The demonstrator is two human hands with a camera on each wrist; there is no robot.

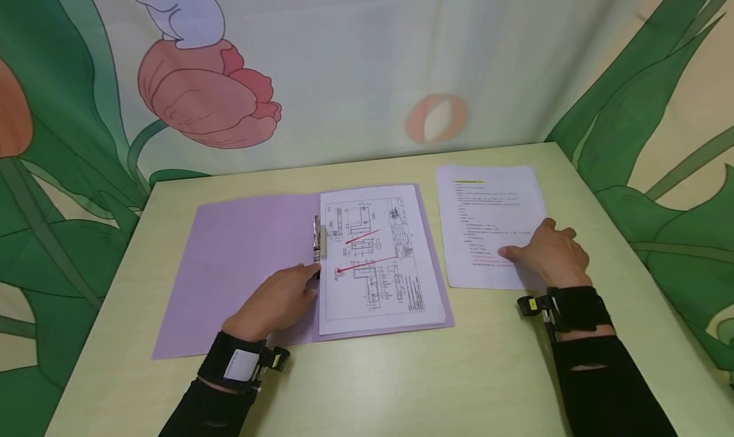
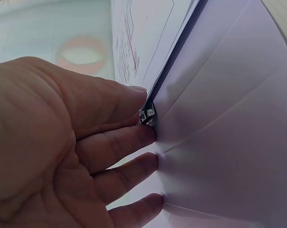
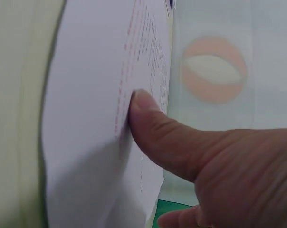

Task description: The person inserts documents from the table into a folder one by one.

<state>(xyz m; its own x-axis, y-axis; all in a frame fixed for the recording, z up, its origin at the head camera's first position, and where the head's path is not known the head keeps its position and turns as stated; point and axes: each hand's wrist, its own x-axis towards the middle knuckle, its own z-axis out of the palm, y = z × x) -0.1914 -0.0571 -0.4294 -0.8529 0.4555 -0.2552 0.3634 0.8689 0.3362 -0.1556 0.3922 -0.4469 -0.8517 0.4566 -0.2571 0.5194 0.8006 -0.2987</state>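
Note:
A purple folder [image 1: 241, 258] lies opened flat on the table, a stack of technical drawings with red arrows [image 1: 367, 297] on its right side. My left hand [image 1: 281, 300] is at the lower end of the folder's metal clip [image 1: 316, 233]. In the left wrist view, thumb and index finger pinch around the clip's end [image 2: 147, 114], while the other fingertips touch the purple cover. To the right lies a stack of printed sheets [image 1: 487, 227] with a yellow-highlighted heading and red lines. My right hand [image 1: 553, 255] rests over its lower right edge, its straight thumb [image 3: 155, 128] touching the top sheet.
The pale wooden table [image 1: 401, 379] carries the folder and the printed sheets with a narrow gap between them. Behind the table hangs a printed curtain [image 1: 355, 74] with flowers and leaves. A wrist strap with a camera sits on each arm.

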